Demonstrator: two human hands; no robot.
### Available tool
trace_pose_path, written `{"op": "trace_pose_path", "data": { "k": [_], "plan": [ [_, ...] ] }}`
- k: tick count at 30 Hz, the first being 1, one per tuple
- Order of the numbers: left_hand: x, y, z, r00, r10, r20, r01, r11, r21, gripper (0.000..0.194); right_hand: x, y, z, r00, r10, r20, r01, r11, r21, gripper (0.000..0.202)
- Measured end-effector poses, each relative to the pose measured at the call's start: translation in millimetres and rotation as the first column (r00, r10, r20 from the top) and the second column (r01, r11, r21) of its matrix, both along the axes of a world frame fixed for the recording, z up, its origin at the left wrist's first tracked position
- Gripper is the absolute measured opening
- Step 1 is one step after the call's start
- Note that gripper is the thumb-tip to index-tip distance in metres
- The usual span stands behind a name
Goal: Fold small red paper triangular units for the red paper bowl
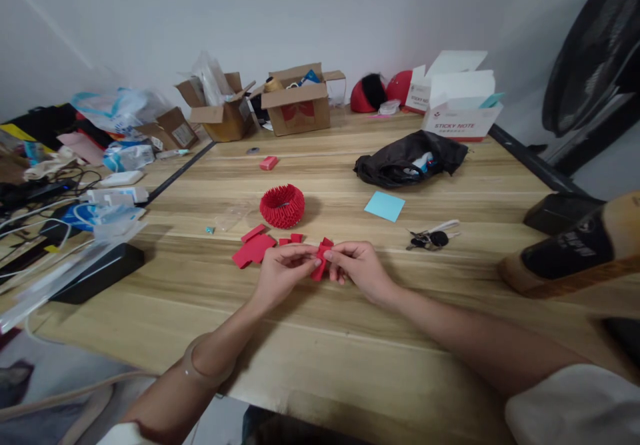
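Note:
A small piece of red paper point(320, 268), partly folded, is held between both hands above the table. On its left side, my left hand point(284, 268) pinches it between thumb and fingertips. My right hand point(361, 268) grips its other side the same way, thumb on top. Beside my left hand lie flat red paper pieces point(254, 250) in a loose pile. Small folded red bits point(291, 239) sit just behind the hands. A round red bowl point(283, 206) built of many folded paper pieces stands farther back, upright.
A blue paper square point(385, 206), a black plastic bag point(410, 158) and keys point(434, 238) lie to the right. Cardboard boxes point(296, 108) and a sticky note box point(463, 115) line the back. A large bottle point(575, 248) stands right; cables point(47, 221) clutter the left.

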State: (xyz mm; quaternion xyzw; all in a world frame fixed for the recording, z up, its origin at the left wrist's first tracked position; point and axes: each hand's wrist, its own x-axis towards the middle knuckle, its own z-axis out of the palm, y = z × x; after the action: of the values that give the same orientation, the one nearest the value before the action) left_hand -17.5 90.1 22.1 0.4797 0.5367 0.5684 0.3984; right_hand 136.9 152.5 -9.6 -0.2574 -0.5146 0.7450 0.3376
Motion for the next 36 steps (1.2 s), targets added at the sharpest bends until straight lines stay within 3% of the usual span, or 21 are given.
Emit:
{"op": "trace_pose_path", "data": {
  "k": [16, 29, 36],
  "plan": [
    [1.3, -0.8, 0.5, 1.000, -0.002, 0.023, 0.002, 1.000, -0.017, 0.023, -0.2, -0.1, -0.8, 1.000, -0.022, -0.014, 0.022, 1.000, 0.000, 0.028],
    [1.4, -2.2, 4.5, 0.999, -0.001, -0.049, 0.001, 1.000, -0.004, 0.018, 0.5, -0.9, 1.1, 1.000, -0.020, -0.010, 0.020, 1.000, 0.016, 0.027],
    [-0.3, -1.9, 2.3, 0.996, 0.022, -0.085, -0.021, 1.000, 0.015, 0.016, 1.1, -2.8, 5.4, 0.992, -0.124, -0.031, 0.126, 0.990, 0.062, 0.030]
  ]
}}
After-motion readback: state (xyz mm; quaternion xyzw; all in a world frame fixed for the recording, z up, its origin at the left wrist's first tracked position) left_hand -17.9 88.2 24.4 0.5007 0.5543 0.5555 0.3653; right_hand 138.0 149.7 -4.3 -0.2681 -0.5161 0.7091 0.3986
